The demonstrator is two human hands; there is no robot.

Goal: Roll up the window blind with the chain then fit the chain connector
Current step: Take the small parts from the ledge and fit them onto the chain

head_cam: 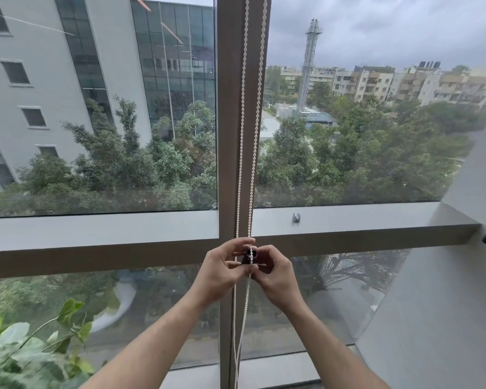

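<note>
Pinching a small dark chain connector (pixel 249 257) between both sets of fingertips, I hold my left hand (pixel 222 272) and right hand (pixel 274 272) close together, each closed on it, forearms angled up from below. No writing shows on the connector. The white bead chain (pixel 254 141) runs in two strands up the brown window mullion (pixel 230 122) from the connector and hangs down below it. Right of the mullion a small metal clip (pixel 296 217) sits on the grey sill ledge (pixel 376 220), which is otherwise bare. Leaves (pixel 26 346) crowd lower left
</note>
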